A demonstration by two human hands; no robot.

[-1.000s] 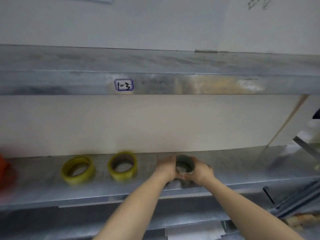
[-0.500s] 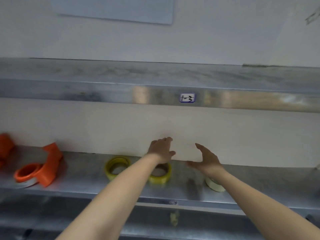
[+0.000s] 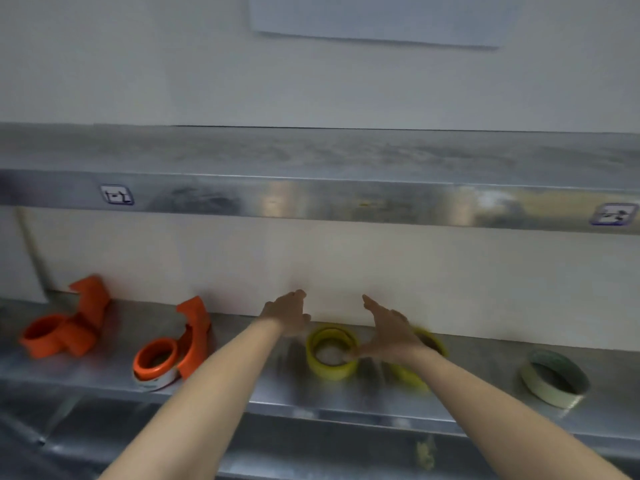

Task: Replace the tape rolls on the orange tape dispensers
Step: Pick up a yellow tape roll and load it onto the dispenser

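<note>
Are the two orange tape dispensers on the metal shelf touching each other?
Apart. The head view shows the left orange plastic tape dispenser and the right orange plastic tape dispenser separated by a strip of bare metal shelf.

Both hands hover empty above the metal shelf (image 3: 104, 379): left hand (image 3: 289, 315) and right hand (image 3: 389, 332) flank a yellow tape roll (image 3: 331, 353); two orange dispensers (image 3: 173, 344) lie left of that roll.

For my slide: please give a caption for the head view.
Both open hands, left hand and right hand, above yellow tape roll on steel shelf.
</note>
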